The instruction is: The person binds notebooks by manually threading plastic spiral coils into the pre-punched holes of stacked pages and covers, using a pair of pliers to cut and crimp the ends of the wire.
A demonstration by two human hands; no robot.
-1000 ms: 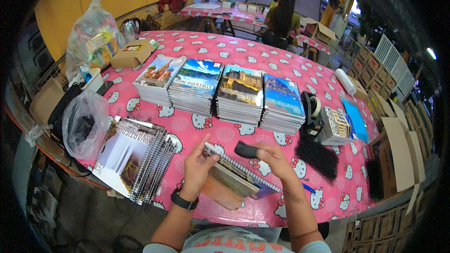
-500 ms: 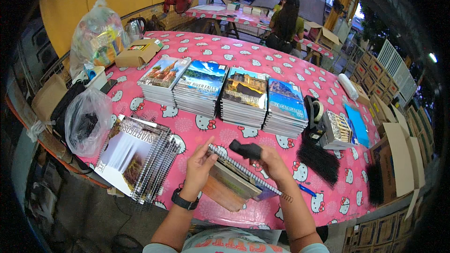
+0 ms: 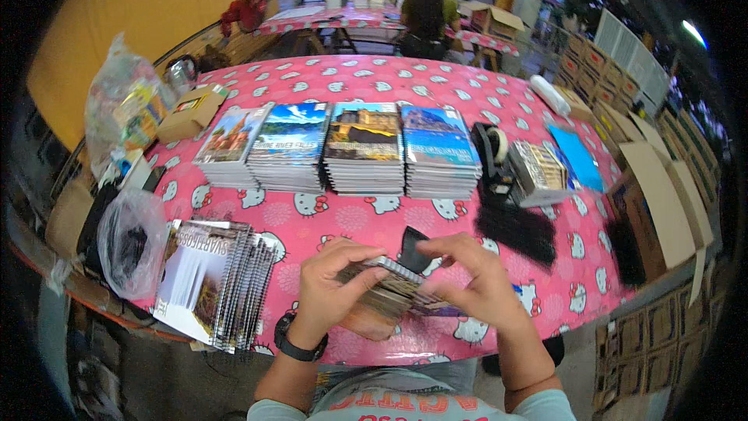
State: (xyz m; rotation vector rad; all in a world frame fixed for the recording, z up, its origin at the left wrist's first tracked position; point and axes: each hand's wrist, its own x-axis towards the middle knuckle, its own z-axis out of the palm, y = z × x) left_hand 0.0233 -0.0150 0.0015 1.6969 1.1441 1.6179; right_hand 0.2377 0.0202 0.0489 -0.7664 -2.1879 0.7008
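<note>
A spiral-bound notebook [image 3: 370, 321] with a brownish cover lies tilted in front of me at the table's near edge. My left hand [image 3: 339, 281], with a black watch on its wrist, pinches the notebook's top corner beside the wire coil. Over the coil's right part is my right hand [image 3: 475, 281], its thumb and index finger curved and apart. A black-handled tool [image 3: 413, 249] sticks out past its fingertips; the other fingers, which seem to hold it, are hidden. Left of the notebook, several coil-bound notebooks [image 3: 191, 281] lie overlapping, a waterfall on the top cover.
Several stacks of picture-covered notebooks [image 3: 362, 175] stand across the pink table [image 3: 327, 222]. Rightward are a tape dispenser [image 3: 495, 164], black wire coils [image 3: 514, 230], another stack [image 3: 541, 175] and an open carton [image 3: 654, 203]. Plastic bags [image 3: 132, 242] sit at left. A person [image 3: 427, 15] sits far back.
My right hand has moved from above the coil down onto its right part, its thumb and index finger now spread. The tool points more upright. The whole view has shifted slightly.
</note>
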